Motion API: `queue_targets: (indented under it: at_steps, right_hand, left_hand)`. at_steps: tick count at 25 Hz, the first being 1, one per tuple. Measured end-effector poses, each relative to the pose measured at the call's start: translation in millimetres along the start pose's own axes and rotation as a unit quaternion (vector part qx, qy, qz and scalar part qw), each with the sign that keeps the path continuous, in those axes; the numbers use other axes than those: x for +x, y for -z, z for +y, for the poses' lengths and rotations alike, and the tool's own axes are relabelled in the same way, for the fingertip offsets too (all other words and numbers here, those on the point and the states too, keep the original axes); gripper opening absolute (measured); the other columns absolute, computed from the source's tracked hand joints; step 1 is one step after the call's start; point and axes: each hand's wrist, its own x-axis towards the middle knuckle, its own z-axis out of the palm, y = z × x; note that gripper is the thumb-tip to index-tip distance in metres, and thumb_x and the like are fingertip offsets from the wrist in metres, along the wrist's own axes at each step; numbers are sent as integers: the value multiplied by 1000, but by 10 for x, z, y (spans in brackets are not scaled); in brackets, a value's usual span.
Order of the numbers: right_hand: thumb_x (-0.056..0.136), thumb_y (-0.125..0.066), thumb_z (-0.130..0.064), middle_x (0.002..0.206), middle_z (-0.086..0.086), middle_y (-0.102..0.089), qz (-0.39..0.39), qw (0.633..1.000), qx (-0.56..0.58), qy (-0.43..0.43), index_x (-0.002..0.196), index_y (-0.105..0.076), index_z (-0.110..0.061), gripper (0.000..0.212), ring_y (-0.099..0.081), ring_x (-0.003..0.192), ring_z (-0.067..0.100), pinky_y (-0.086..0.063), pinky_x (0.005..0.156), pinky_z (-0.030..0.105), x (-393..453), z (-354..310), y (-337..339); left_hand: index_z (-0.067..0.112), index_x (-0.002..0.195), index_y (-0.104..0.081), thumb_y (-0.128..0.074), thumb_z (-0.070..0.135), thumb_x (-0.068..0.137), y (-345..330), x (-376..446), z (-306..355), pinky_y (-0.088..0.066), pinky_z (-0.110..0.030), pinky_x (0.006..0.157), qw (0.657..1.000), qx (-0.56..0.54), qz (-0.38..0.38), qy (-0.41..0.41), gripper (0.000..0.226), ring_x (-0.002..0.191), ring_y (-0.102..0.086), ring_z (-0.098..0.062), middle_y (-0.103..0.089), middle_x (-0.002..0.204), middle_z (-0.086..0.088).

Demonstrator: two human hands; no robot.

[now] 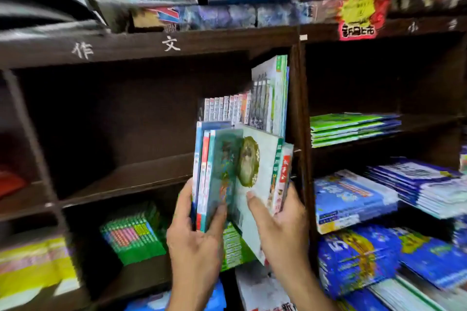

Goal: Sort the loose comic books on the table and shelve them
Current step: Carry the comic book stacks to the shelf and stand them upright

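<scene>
Blurred comic books (235,174) gripped by both hands' fingers (219,212); titles unreadable.

I note held comic books (237,174) before the bookshelf (151,44); upright book row (252,106) behind them, flat stacks (353,129) in the right bay, more stacks (134,232) below left.

the comic books (242,174) have glossy paper covers; behind them the shelf (151,44) is dark matt wood, looks painted.
</scene>
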Motion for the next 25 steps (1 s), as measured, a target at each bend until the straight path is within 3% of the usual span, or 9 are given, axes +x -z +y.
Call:
queue_targets:
  at_steps: [4,7,11,14,17,20,21,23,25]
  right_hand:
    - [69,-65,-57,80,-10,-74,-57,996,54,31,95,-62,-22,43,-69,71,5,-55,64,28,348,-266,-570]
    - [75,-69,-49,79,-9,-72,-85,994,55,31,93,-59,-22,34,-66,68,1,-52,60,24,613,-472,-1082]
    - [85,-70,-46,104,11,-73,-83,996,-28,21,115,-59,-14,45,-67,96,33,-43,70,32,833,-445,-1692]
    - [91,-62,-51,125,17,-67,-75,994,-77,2,143,-43,-9,70,-61,112,36,-45,85,39,1001,-262,-1980]
    - [96,-52,-50,137,19,-58,-106,990,-91,18,148,-29,-6,72,-57,120,36,-48,96,44,1192,-61,-2078]
    - [97,-38,-60,160,19,-30,-198,972,-122,39,155,-17,-8,81,-35,144,31,-31,117,43,1295,103,-2030]
    - [94,-33,-67,167,13,-15,-248,960,-122,36,159,-8,-14,88,-21,151,24,-20,121,39,1311,158,-2002]
    - [85,-34,-75,168,-5,-6,-337,934,-116,39,159,-2,-29,93,-9,151,8,-14,116,33,1343,246,-1914]
    - [87,-50,-67,161,-15,-24,-373,922,-100,40,154,-11,-43,81,-27,146,8,-25,115,35,1398,300,-1857]
  left_hand:
    - [28,133,-54,-72,9,86,209,546,78,-50,-15,87,986,103,53,-118,54,101,-67,0,-69,117,19]
    - [49,134,-45,-66,19,83,329,1011,-21,-47,-15,84,964,206,85,-144,63,99,-61,13,-61,113,39]
    - [65,131,-34,-64,19,81,302,1426,-363,-38,-2,81,957,256,61,-119,75,101,-58,13,-62,118,31]
    - [64,135,-29,-68,19,86,295,1711,-663,-35,-3,96,962,255,-32,-96,77,114,-48,20,-53,130,38]
    - [54,146,-26,-64,23,90,349,1954,-850,-36,-18,108,958,209,-185,-71,75,133,-42,8,-45,144,32]
    - [55,151,-12,-65,29,88,510,2129,-942,-37,-30,113,940,140,-310,6,87,135,-45,0,-45,147,28]
    - [54,152,-8,-68,32,88,576,2179,-975,-42,-36,110,933,145,-328,23,90,132,-50,-5,-48,145,26]
    - [64,147,-4,-69,52,82,679,2248,-998,-52,-25,92,922,207,-327,19,92,116,-64,-6,-57,130,35]
    - [71,142,-2,-66,67,77,706,2278,-1006,-53,-13,72,914,269,-303,-1,91,94,-70,2,-61,113,44]
